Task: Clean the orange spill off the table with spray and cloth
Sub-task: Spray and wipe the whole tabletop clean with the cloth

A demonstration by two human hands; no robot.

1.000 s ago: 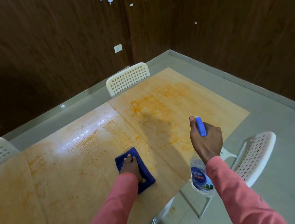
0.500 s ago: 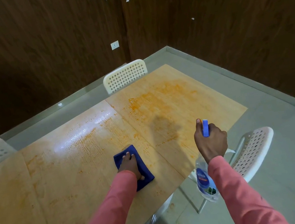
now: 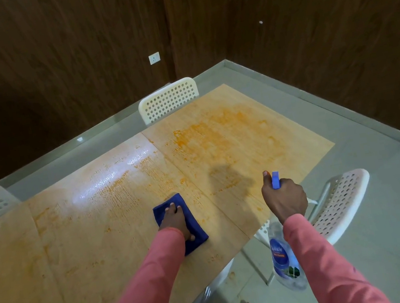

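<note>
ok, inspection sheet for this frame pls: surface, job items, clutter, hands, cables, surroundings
Surface: wooden table smeared with orange spill; wet sheen near the middle.
Job's things: blue cloth flat on the table; spray bottle held off the near edge, nozzle toward the table.
Clutter: nothing seen.
Hands: left hand presses the cloth; right hand grips the bottle's trigger head.
Cables: nothing seen on the table.
Surroundings: white perforated chairs, grey tile floor, dark wood walls, wall socket.

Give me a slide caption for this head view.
Left hand presses blue cloth on orange-stained wooden table; right hand grips clear spray bottle.
</note>
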